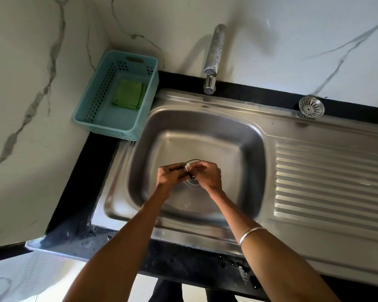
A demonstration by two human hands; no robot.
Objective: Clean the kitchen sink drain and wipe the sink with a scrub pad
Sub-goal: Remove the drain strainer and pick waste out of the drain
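Both hands are down in the steel sink basin [244, 149], right over the open drain hole [192, 182]. My left hand [171, 175] and my right hand [207, 174] meet above it and together pinch a small white piece [187, 167]; what it is cannot be told. A thin dark loop [194, 160] arcs up behind the fingers. The round metal drain strainer [311, 107] lies out of the drain, on the sink's back rim at the right. A green scrub pad [129, 95] lies inside the teal basket [92, 99] at the back left.
The chrome tap [213, 59] juts from the marble wall over the basin's back edge. A ribbed draining board [327, 182] fills the right side. The black counter [183, 262] along the front edge is wet with drops.
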